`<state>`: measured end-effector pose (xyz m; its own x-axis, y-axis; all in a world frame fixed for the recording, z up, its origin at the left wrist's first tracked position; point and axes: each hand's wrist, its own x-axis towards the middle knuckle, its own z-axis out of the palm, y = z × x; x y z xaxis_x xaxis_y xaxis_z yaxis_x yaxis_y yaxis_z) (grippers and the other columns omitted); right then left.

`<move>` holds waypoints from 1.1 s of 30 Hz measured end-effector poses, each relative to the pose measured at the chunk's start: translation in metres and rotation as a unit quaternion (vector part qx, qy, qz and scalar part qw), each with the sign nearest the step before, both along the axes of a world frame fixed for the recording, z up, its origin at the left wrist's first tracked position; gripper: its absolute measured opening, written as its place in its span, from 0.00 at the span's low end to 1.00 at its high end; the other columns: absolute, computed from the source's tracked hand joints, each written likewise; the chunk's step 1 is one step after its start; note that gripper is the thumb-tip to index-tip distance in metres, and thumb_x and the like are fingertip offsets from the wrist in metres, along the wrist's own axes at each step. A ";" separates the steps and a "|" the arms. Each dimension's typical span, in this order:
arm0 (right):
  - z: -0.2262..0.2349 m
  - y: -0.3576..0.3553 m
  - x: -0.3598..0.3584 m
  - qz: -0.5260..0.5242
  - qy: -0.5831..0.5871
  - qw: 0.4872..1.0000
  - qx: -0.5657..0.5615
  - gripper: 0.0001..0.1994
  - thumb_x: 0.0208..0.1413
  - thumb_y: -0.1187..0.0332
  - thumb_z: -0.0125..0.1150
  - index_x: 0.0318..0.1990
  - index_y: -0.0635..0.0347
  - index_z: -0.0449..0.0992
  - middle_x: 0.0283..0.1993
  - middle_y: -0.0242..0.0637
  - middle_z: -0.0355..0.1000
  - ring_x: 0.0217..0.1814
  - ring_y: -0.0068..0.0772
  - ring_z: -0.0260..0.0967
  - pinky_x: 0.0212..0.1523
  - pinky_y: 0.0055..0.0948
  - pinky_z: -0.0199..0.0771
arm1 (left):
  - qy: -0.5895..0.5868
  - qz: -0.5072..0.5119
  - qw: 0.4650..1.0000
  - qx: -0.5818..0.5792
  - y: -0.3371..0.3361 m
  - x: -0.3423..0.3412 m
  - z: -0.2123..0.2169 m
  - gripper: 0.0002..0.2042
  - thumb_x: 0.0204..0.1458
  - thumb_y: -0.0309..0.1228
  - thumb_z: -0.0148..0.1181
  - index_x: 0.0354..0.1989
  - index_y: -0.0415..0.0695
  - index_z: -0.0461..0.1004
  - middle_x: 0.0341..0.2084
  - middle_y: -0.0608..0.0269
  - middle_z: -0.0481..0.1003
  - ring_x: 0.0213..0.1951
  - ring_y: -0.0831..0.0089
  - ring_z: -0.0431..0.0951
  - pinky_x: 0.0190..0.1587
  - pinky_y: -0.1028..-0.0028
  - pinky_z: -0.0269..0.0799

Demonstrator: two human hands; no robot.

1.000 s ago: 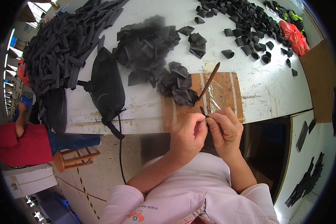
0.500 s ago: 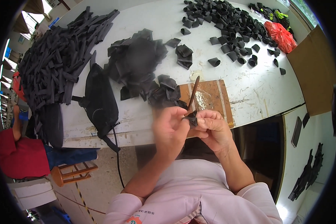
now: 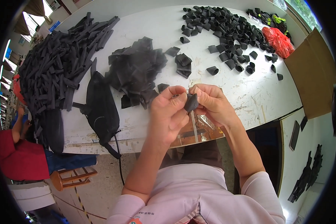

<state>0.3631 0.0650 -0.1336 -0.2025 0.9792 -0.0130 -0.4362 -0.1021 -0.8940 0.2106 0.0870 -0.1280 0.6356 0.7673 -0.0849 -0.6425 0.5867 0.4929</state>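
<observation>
Both forearms rise from the lower edge to mid-frame. The left hand (image 3: 169, 112) and right hand (image 3: 212, 102) meet there, fingers closed on a small black piece (image 3: 191, 102) pinched between their fingertips, above the table's near edge (image 3: 100, 143). Beyond, toward the top, lie heaps of black pieces (image 3: 136, 71).

Black fabric piece (image 3: 191, 102), white table (image 3: 156, 33), red bag (image 3: 278, 40), brown cardboard (image 3: 313, 78), pink shirt (image 3: 186, 194).

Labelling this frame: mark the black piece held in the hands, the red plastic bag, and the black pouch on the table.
black piece (image 3: 191, 102), head view, its middle between the fingers
red plastic bag (image 3: 275, 40), head view, its crumpled middle
black pouch (image 3: 102, 109), head view, its body
</observation>
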 end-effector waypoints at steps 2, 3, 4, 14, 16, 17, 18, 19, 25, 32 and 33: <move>0.000 -0.004 0.001 -0.008 0.000 1.000 0.011 0.15 0.56 0.56 0.49 0.24 0.57 0.68 0.19 0.22 0.59 0.19 0.10 0.49 0.17 0.12 0.49 | 0.115 0.068 0.986 0.096 -0.009 0.003 0.006 0.11 0.50 0.24 0.51 0.42 0.37 0.64 0.25 0.62 0.70 0.13 0.85 0.61 0.13 0.86 0.53; 0.004 -0.002 0.001 -0.030 -0.067 0.997 0.018 0.16 0.56 0.56 0.49 0.25 0.59 0.68 0.20 0.24 0.60 0.20 0.12 0.51 0.18 0.13 0.51 | 0.225 0.135 0.945 0.197 -0.010 0.007 0.011 0.12 0.50 0.24 0.51 0.43 0.37 0.64 0.28 0.61 0.70 0.16 0.84 0.64 0.16 0.87 0.56; 0.007 0.000 0.001 -0.052 -0.134 0.989 0.024 0.16 0.56 0.56 0.48 0.27 0.61 0.69 0.21 0.26 0.61 0.21 0.13 0.53 0.19 0.14 0.53 | 0.247 0.214 0.906 0.269 -0.012 0.013 0.013 0.14 0.50 0.24 0.52 0.46 0.36 0.63 0.33 0.59 0.70 0.26 0.79 0.70 0.28 0.85 0.64; 0.022 -0.019 -0.013 -0.286 -0.366 0.832 0.304 0.14 0.39 0.68 0.66 0.34 0.62 0.72 0.27 0.34 0.66 0.24 0.24 0.62 0.21 0.21 0.61 | 0.170 0.259 0.880 0.360 -0.004 0.012 0.011 0.07 0.50 0.25 0.52 0.36 0.37 0.70 0.33 0.60 0.70 0.38 0.74 0.68 0.44 0.74 0.62; 0.029 -0.019 -0.018 -0.308 -0.400 0.805 0.312 0.11 0.35 0.73 0.66 0.29 0.62 0.72 0.26 0.35 0.66 0.21 0.26 0.61 0.19 0.22 0.60 | 0.039 0.246 0.950 0.188 -0.007 0.011 0.016 0.05 0.53 0.28 0.50 0.34 0.40 0.69 0.32 0.62 0.69 0.39 0.73 0.66 0.47 0.71 0.59; 0.030 -0.019 -0.018 -0.309 -0.399 0.805 0.312 0.11 0.35 0.73 0.66 0.29 0.62 0.72 0.26 0.35 0.66 0.21 0.26 0.61 0.19 0.22 0.60 | 0.039 0.246 0.950 0.188 -0.007 0.011 0.013 0.05 0.53 0.28 0.50 0.34 0.40 0.69 0.32 0.62 0.69 0.39 0.73 0.66 0.47 0.71 0.59; 0.030 -0.018 -0.019 -0.328 -0.403 0.790 0.324 0.10 0.36 0.74 0.65 0.29 0.62 0.72 0.24 0.35 0.65 0.21 0.27 0.60 0.19 0.23 0.60 | 0.014 0.225 0.964 0.141 -0.008 0.010 0.009 0.05 0.53 0.27 0.50 0.34 0.40 0.69 0.32 0.62 0.69 0.39 0.73 0.66 0.47 0.71 0.59; 0.030 -0.018 -0.020 -0.347 -0.407 0.775 0.337 0.09 0.37 0.75 0.64 0.28 0.62 0.72 0.23 0.35 0.65 0.21 0.28 0.60 0.19 0.24 0.60 | -0.011 0.203 0.975 0.093 -0.008 0.009 0.006 0.05 0.53 0.27 0.50 0.34 0.40 0.69 0.33 0.62 0.69 0.39 0.74 0.66 0.47 0.71 0.59; 0.016 -0.020 -0.016 -0.317 -0.400 0.792 0.335 0.06 0.38 0.77 0.62 0.26 0.63 0.72 0.21 0.35 0.63 0.23 0.31 0.60 0.22 0.25 0.60 | 0.071 0.252 0.948 0.183 -0.018 0.005 -0.003 0.06 0.53 0.27 0.50 0.35 0.38 0.68 0.34 0.60 0.70 0.39 0.74 0.68 0.48 0.71 0.60; 0.028 -0.024 -0.013 -0.274 -0.516 0.748 0.315 0.04 0.43 0.77 0.59 0.28 0.66 0.73 0.22 0.35 0.65 0.21 0.28 0.60 0.21 0.22 0.60 | 0.335 0.184 0.851 0.360 -0.006 0.001 0.001 0.07 0.50 0.25 0.54 0.35 0.35 0.70 0.29 0.62 0.73 0.30 0.82 0.71 0.34 0.83 0.67; 0.035 -0.024 -0.010 -0.271 -0.515 0.752 0.311 0.04 0.43 0.77 0.59 0.28 0.66 0.73 0.22 0.35 0.65 0.21 0.28 0.60 0.21 0.22 0.60 | 0.378 0.179 0.815 0.401 -0.002 0.000 -0.003 0.06 0.49 0.25 0.55 0.33 0.36 0.70 0.27 0.64 0.73 0.28 0.84 0.71 0.31 0.85 0.67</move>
